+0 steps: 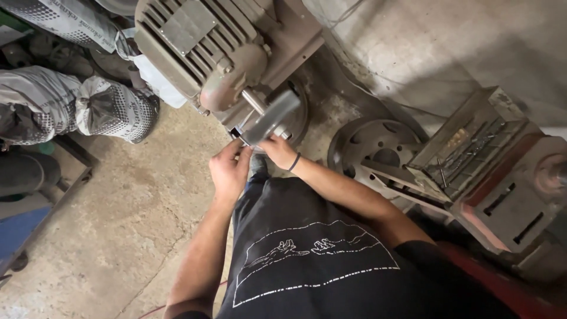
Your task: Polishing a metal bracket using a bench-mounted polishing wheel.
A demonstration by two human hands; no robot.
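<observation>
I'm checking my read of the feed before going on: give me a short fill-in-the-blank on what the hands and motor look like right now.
1. Both hands, left hand and right hand, meet at a grey ____ on the motor shaft.
2. The wristband sits on the ____ wrist.
3. The electric motor lies on a ____ floor.
4. The metal tray of tools is on the person's ____ side.

Missing words: pulley; right; concrete; right

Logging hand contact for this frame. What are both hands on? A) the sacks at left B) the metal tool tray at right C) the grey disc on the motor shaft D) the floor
C: the left hand and right hand both meet at the lower edge of the grey disc on the shaft of the motor.
</observation>
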